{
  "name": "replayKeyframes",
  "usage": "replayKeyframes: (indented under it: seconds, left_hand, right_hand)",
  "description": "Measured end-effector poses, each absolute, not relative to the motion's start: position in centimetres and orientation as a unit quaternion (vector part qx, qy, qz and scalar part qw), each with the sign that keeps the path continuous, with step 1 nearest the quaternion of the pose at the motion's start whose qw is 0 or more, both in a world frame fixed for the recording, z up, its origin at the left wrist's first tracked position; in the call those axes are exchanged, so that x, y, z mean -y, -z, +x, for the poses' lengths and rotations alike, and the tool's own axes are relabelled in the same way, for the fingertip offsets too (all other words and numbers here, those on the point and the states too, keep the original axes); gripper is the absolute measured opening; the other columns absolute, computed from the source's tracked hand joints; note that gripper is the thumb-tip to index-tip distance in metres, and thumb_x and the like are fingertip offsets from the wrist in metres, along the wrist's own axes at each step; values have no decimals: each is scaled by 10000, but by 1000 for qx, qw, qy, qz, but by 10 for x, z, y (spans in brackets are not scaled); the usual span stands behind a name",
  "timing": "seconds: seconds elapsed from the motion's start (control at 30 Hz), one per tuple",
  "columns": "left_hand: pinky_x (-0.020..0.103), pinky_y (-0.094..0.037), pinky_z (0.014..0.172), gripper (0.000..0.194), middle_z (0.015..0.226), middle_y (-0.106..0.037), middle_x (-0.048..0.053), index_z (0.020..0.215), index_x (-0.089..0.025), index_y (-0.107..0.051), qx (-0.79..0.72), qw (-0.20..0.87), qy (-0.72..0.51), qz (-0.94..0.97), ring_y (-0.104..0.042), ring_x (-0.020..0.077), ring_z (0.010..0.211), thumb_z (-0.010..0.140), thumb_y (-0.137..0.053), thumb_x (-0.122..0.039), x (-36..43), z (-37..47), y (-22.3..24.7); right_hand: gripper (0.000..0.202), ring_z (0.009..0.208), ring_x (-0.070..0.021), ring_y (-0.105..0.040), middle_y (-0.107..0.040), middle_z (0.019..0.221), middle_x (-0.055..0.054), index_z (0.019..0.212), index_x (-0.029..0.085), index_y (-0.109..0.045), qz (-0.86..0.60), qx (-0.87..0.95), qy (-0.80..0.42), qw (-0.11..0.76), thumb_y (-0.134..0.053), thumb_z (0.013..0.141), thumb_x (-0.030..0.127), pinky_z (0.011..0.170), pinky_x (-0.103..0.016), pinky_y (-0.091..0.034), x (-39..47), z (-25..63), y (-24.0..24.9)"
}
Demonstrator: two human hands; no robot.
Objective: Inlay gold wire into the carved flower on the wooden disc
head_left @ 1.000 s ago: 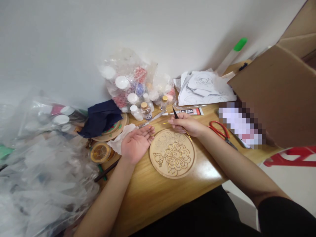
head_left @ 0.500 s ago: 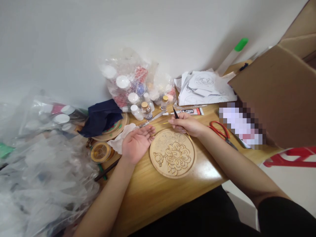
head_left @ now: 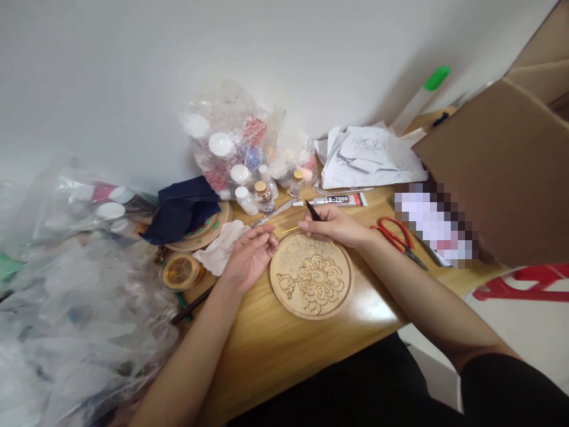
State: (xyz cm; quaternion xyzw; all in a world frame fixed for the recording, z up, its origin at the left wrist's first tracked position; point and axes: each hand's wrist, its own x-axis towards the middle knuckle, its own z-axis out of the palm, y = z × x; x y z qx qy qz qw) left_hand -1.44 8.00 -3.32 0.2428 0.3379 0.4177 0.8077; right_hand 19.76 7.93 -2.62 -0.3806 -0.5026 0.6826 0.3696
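Note:
A round wooden board (head_left: 284, 302) lies on the table below my hands, with a raised gold wire flower and a drawn pencil pattern on it. My right hand (head_left: 335, 226) is closed above the board's upper edge. It holds a slim black pointed tool (head_left: 313, 211), which looks like tweezers, and a thin gold wire (head_left: 291, 229). The wire stretches leftward to the fingertips of my left hand (head_left: 252, 254). That hand is palm up beside the board, its fingers curled together at the wire's end; the exact pinch is hard to see.
A spool of gold wire (head_left: 181, 271) and white tissue (head_left: 222, 248) lie to the left. Small bottles (head_left: 265, 198) and a glue tube (head_left: 340, 200) stand or lie behind. Red-handled scissors (head_left: 395, 232) and a cardboard box (head_left: 493, 172) are to the right; plastic bags (head_left: 84, 332) crowd the left.
My left fingers have curled in from a spread, palm-up pose to the wire's end. The black tool in my right hand has tipped further left.

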Motion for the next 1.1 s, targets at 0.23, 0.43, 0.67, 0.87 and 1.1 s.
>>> replayKeyframes:
  seconds: [0.23, 0.43, 0.67, 0.87, 1.1]
  left_hand:
    - [206, -454, 641, 151, 627, -610, 1, 797, -135, -722, -332, 804, -421, 256, -582, 92, 651, 663, -789, -135, -79, -15, 36]
    - [209, -444, 611, 168, 579, -579, -7, 820, -124, -734, -332, 805, -412, 268, -563, 92, 612, 673, -798, -174, -79, -16, 35]
    - [212, -466, 638, 182, 647, -660, 24, 818, -147, -754, -333, 805, -406, 275, -608, 106, 662, 647, -817, -157, -77, -17, 36]
    - [211, -461, 650, 207, 693, -671, 26, 848, -148, -748, -321, 811, -411, 265, -619, 110, 706, 653, -802, -105, -78, -16, 36]
    - [198, -458, 636, 210, 727, -676, 31, 872, -155, -744, -293, 819, -414, 267, -620, 108, 720, 672, -785, -105, -78, -18, 41]
  right_hand:
    - [435, 403, -20, -270, -373, 459, 102, 596, 181, -437, -395, 500, -674, 374, -711, 782, 463, 403, -213, -154, -79, 196, 27]
    - [441, 406, -22, -289, -374, 463, 101, 591, 179, -443, -400, 511, -666, 367, -703, 784, 480, 405, -210, -171, -79, 196, 24]
    - [423, 404, -19, -300, -393, 463, 91, 604, 176, -461, -409, 503, -666, 369, -702, 785, 473, 393, -207, -168, -78, 195, 25]
    - [416, 358, -29, -239, -327, 413, 108, 652, 166, -550, -406, 488, -678, 372, -617, 834, 535, 371, -220, -130, -78, 195, 26]
    - [491, 380, -45, -243, -297, 424, 103, 619, 176, -547, -436, 515, -638, 370, -608, 791, 632, 403, -228, -170, -76, 192, 22]
